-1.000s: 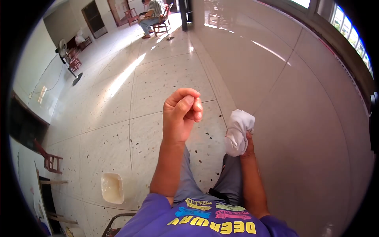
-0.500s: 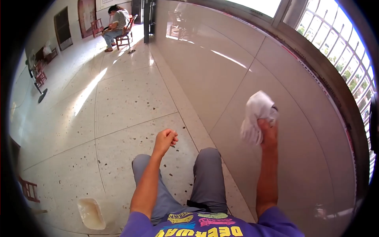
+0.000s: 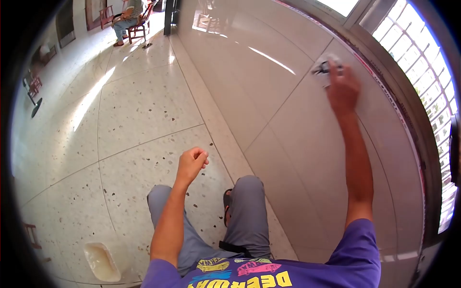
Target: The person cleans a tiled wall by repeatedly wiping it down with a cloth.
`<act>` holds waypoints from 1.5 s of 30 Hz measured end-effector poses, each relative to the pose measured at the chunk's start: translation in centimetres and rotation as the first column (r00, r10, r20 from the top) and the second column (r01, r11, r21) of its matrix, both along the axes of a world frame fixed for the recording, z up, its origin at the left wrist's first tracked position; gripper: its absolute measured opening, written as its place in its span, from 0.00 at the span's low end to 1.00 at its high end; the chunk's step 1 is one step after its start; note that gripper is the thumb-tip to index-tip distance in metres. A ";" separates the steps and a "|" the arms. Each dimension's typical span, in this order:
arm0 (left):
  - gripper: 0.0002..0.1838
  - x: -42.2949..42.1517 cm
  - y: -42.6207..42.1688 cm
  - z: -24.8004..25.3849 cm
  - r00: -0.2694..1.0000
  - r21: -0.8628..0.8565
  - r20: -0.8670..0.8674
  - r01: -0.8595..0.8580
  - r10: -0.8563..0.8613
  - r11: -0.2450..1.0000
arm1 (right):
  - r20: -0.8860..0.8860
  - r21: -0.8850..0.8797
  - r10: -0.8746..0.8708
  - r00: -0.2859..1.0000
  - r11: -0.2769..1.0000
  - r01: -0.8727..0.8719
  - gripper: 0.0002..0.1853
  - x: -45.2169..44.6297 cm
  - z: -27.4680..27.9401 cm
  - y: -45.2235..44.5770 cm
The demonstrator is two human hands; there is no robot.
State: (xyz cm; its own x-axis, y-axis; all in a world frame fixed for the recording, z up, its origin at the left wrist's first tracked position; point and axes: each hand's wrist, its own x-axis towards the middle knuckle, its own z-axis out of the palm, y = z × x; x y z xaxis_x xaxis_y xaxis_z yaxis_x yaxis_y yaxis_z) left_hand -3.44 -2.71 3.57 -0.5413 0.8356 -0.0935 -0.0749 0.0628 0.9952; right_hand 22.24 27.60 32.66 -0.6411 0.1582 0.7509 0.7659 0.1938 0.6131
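Left hand (image 3: 192, 164): while its fingers are curling closed, is hovering.
Right hand (image 3: 345, 90): is gripping a cloth (image 3: 324, 68) against the wall (image 3: 293, 129).

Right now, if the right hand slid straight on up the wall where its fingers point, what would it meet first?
Beyond its cloth, the right hand would probably meet the red and white strip below the window frame; blur and depth leave the exact spot unclear.
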 end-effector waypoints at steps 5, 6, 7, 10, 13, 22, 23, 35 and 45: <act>0.11 -1.0 0.5 -1.1 0.997 -0.005 -0.072 -0.039 0.038 0.999 | 0.281 -0.163 0.172 0.944 0.978 -0.130 0.18 -4.5 -8.7 4.8; 0.11 -1.3 0.6 -1.3 0.995 -0.004 -0.087 -0.048 0.048 0.999 | 0.280 -0.109 0.144 0.949 0.987 -0.117 0.18 -5.2 -8.0 5.3; 0.11 -1.6 0.6 -1.6 0.993 -0.007 -0.103 -0.058 0.057 0.998 | 0.276 -0.057 0.116 0.954 0.993 -0.104 0.18 -6.0 -6.1 5.6; 0.11 -2.5 1.0 -1.5 0.986 -0.018 -0.145 -0.084 0.081 0.996 | 0.207 0.085 0.035 0.978 0.995 -0.054 0.22 -8.0 -0.2 7.3; 0.10 -3.4 1.9 -2.1 0.967 -0.043 -0.223 -0.138 0.125 0.990 | 0.139 0.169 0.046 0.989 0.983 -0.069 0.21 -10.3 3.1 8.5; 0.10 -3.4 2.9 -1.0 0.986 -0.089 -0.156 -0.081 0.066 0.993 | 0.277 -0.105 0.188 0.942 0.981 -0.165 0.15 -15.4 -15.0 11.1; 0.10 -3.4 2.8 -1.0 0.985 -0.090 -0.155 -0.092 0.077 0.992 | 0.296 -0.133 0.238 0.925 0.969 -0.207 0.14 -14.7 -19.1 11.1; 0.08 -3.6 2.2 -1.9 0.975 -0.066 -0.210 -0.086 0.070 0.994 | 0.446 -0.650 0.392 0.805 0.760 -0.010 0.14 -0.9 -36.9 3.8; 0.08 -3.4 3.1 -2.3 0.944 -0.111 -0.326 -0.101 0.059 0.989 | 0.240 -0.393 0.295 0.925 0.901 -0.185 0.12 -15.2 -28.1 10.8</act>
